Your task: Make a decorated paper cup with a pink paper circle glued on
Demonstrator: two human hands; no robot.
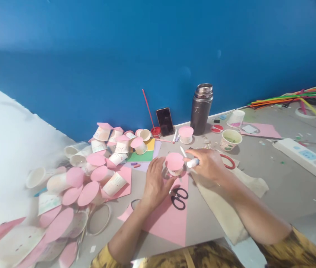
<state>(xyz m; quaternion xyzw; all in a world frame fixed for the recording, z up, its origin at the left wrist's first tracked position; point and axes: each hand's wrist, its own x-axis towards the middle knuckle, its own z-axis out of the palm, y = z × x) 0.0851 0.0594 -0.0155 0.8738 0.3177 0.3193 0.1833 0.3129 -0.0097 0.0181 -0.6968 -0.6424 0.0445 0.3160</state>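
In the head view a small paper cup (175, 172) stands upside down, a pink paper disc (174, 161) on its top. My left hand (155, 182) curves round the cup's left side, thumb in front and fingers behind, steadying it. At the cup's right, my right hand (206, 163) is closed on a white pen-like tube (193, 163); a slim white pointed piece (183, 151) sticks up by its fingertips. Whether the two white parts are one thing I cannot tell. Black-handled scissors (178, 198) lie on a pink paper sheet (169, 223) just below, their blades partly hidden.
Many pink-topped paper cups (74, 176) crowd the left. Behind stand a phone (165, 121), a dark steel flask (201, 111) and another pink-topped cup (186, 134). At right are a patterned cup (231, 140), a beige cloth (224, 201), a power strip (305, 154) and coloured pipe cleaners (289, 96).
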